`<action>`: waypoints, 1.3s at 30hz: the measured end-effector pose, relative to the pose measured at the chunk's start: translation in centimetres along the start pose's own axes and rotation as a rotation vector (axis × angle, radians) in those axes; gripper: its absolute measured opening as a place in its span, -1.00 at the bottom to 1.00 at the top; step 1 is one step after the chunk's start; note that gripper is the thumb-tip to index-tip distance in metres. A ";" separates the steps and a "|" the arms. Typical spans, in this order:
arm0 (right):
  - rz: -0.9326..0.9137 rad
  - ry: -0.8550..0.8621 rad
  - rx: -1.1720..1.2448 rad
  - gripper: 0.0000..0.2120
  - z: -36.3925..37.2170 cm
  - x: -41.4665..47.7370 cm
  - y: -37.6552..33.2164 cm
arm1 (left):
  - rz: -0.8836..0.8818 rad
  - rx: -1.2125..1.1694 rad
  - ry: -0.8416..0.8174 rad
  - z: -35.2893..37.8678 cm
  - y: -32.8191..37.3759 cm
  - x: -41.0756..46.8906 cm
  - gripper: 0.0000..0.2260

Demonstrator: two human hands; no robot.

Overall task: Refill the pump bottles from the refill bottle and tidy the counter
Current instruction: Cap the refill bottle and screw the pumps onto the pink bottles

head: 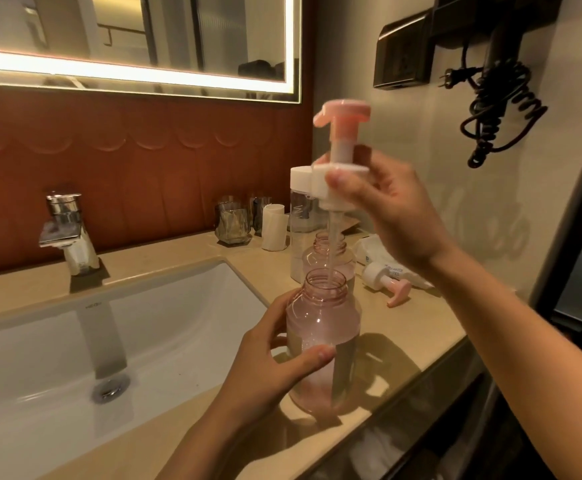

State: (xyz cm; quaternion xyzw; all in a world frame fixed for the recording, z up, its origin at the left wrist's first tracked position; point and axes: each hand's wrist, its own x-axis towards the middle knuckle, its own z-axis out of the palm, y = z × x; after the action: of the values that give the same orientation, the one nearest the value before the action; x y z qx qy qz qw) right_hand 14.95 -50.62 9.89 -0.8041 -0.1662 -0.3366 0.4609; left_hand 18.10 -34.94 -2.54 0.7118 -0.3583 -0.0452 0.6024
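A clear pink pump bottle (pixel 322 327) stands uncapped on the beige counter (pixel 403 344) beside the sink. My left hand (pixel 275 362) grips its body. My right hand (pixel 383 209) pinches the white collar of a pink-topped pump head (pixel 341 133), held above the bottle with its dip tube reaching down into the open neck. A second open pink bottle (pixel 329 254) stands just behind. The tall clear refill bottle (pixel 301 216) with a white cap stands behind that. Another pump head (pixel 384 280) lies on the counter to the right.
A white sink (pixel 74 341) with a chrome tap (pixel 66 230) fills the left. Glass tumblers (pixel 232 221) and a white paper roll (pixel 274 226) stand at the back wall. A white packet (pixel 372 251) lies at the right. A hair dryer with coiled cord (pixel 497 98) hangs on the wall.
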 end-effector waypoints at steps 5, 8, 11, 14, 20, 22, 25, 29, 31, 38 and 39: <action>0.129 -0.048 0.012 -0.50 1.7 -2.7 2.5 | 0.020 -0.022 -0.012 0.1 0.1 -0.1 -0.48; 0.155 -0.086 0.033 -0.55 2.4 -3.9 3.3 | 0.016 -0.038 -0.006 0.2 -0.1 0.0 -0.45; 0.142 -0.074 0.109 -0.59 2.4 -4.7 3.3 | 0.018 -0.039 -0.030 0.2 -0.1 0.0 -0.41; 0.148 -0.111 0.048 -0.61 2.4 -5.2 3.5 | 0.033 -0.032 -0.057 0.2 0.0 -0.2 -0.37; 0.198 -0.154 0.161 -0.52 2.5 -6.7 4.5 | 0.035 -0.038 -0.046 0.3 -0.3 -0.2 -0.35; 0.207 -0.150 0.175 -0.46 2.5 -6.9 4.6 | 0.039 -0.041 -0.047 0.3 -0.4 -0.1 -0.35; 0.228 -0.182 0.227 -0.51 1.9 -7.0 4.2 | 0.034 -0.036 -0.046 0.2 -0.5 -0.2 -0.35; 0.236 -0.144 0.188 -0.55 1.1 -6.5 3.7 | 0.032 -0.022 -0.047 0.2 -0.6 -0.3 -0.34; 0.233 -0.082 0.181 -0.54 1.3 -6.4 3.4 | 0.032 -0.014 -0.047 0.3 -0.7 -0.3 -0.33; 0.359 -0.004 -0.001 -0.38 3.5 -5.7 2.2 | 0.049 0.004 -0.039 0.3 -0.4 -0.3 -0.34; 0.373 -0.063 -0.018 -0.35 3.5 -5.7 2.1 | 0.050 0.000 -0.043 0.3 -0.4 -0.3 -0.35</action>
State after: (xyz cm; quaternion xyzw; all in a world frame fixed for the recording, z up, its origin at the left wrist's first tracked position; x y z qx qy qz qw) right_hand 13.47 -48.49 3.37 -0.8352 -0.0258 -0.2213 0.5028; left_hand 17.92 -35.03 -3.10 0.7016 -0.3890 -0.0454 0.5953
